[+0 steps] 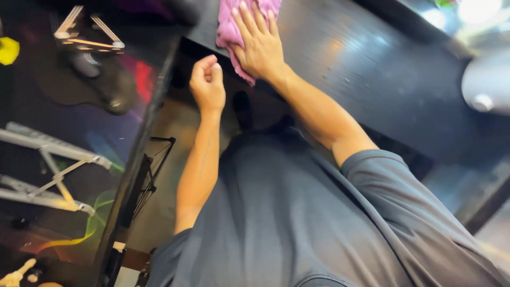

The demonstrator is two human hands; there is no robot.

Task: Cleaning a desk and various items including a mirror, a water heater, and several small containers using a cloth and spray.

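Where right hand (259, 45) presses | pink cloth (229, 26) (crumpled) | dark tabletop (372, 69)

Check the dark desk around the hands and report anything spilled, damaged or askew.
A few pale specks lie on the dark desk near the right hand, which presses flat on a pink cloth. The left hand is loosely curled, holding nothing. No spill or damage shows.

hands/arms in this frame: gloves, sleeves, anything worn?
Both hands bare: no gloves, no rings or watch visible on the left hand or right hand. Forearms are uncovered too. The person wears a grey-blue short-sleeved shirt; the sleeves end above the elbows, the right one with a stitched hem. No markings show on the shirt.
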